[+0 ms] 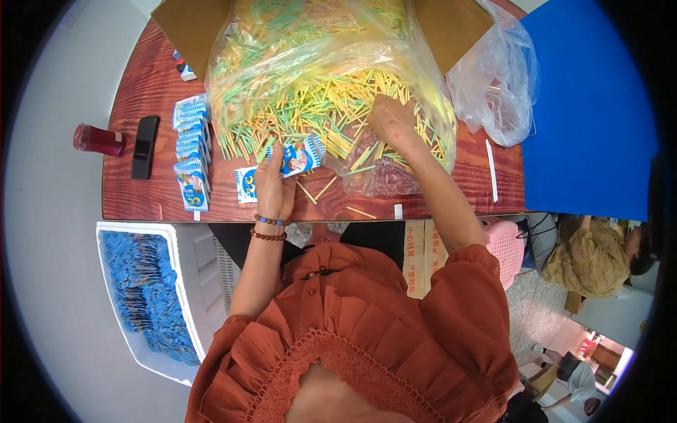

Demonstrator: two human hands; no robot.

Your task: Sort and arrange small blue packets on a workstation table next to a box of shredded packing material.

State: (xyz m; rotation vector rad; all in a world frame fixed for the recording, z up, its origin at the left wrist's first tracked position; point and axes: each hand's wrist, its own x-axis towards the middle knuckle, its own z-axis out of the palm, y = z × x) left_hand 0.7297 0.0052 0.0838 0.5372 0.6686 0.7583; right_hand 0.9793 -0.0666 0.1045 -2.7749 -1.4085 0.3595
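My left hand (276,185) is closed on a small blue-and-white printed packet (302,156) at the near edge of the pile. Another blue-and-white packet end (245,185) sticks out on the left side of this hand; I cannot tell whether it is a separate packet. Thin yellow, green and orange sticks (310,106) spill from a large clear plastic bag (282,53). Bent down among these sticks, my right hand (393,121) has its fingers curled, with the fingertips hidden. What it grips, if anything, does not show.
Left of the bag, a row of similar packets (192,151) lies beside a black phone (144,148) and a red jar (99,139). A white foam box (175,296) of blue packets stands below the table. A crumpled plastic bag (497,77) lies right; people are beyond.
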